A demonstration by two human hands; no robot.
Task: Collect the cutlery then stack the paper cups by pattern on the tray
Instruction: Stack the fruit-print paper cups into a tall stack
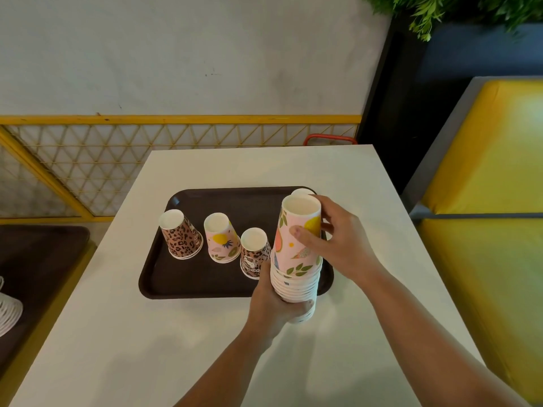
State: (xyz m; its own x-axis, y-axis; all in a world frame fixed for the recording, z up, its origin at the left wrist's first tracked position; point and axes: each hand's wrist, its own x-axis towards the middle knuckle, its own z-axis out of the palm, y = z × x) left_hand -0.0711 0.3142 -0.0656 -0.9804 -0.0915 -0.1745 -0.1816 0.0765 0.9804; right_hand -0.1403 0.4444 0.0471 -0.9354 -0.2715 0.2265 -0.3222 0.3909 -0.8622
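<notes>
Over tray (188, 277) right edge | fruit-pattern cup stack (296, 259) upside down | left hand (273, 304) fingers curled round stack base | right hand (332, 239) fingers gripping top cup | three cups inverted on tray, white surface (147, 348)

A white table (205, 333) stands against a pale plaster wall (191, 54) edged with yellow lattice railing (147, 136). A yellow cushioned bench (493, 177) runs along the table's right edge, beneath green foliage (458, 10).
</notes>
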